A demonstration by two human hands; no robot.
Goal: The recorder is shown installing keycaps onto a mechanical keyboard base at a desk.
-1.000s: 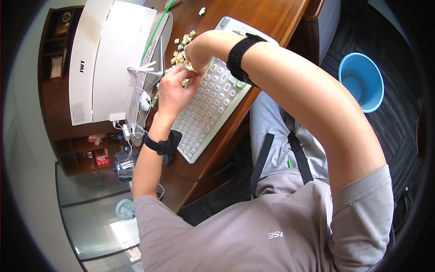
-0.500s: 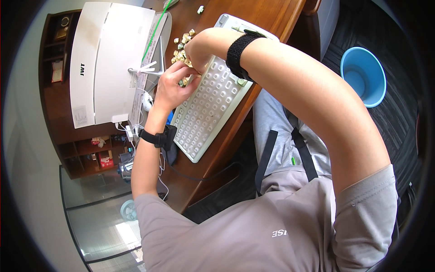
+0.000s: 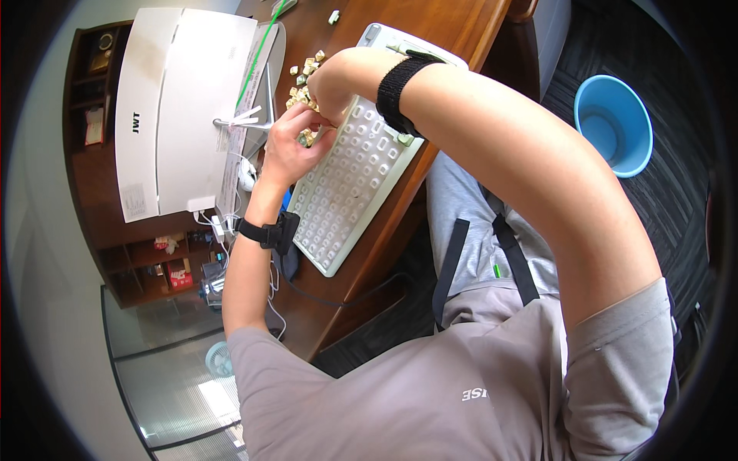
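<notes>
the person's two hands meet at the edge of the keyboard (image 3: 338, 200), which lies slantwise on the brown bench (image 3: 430, 31), pale green at the frame, with rows of whitish squares across it; the left hand (image 3: 292, 146) is bent, thumb and forefinger curled toward each other over that edge; from here i cannot tell whether it grips anything; the right hand (image 3: 330, 86) reaches across the top of the board, its wrist turned inward and its fingertips mostly hidden, so i cannot tell its grip either; a heap of caps (image 3: 297, 97), cream and green, lies just beside both hands, between the keyboard and the white monitor (image 3: 184, 115); one green cap (image 3: 405, 140) sits on the near side of the keyboard, below the right wrist; a black band (image 3: 393, 96) wraps that wrist; behind the person's right arm, a blue bin (image 3: 634, 146) stands on the dark floor (image 3: 676, 230).
</notes>
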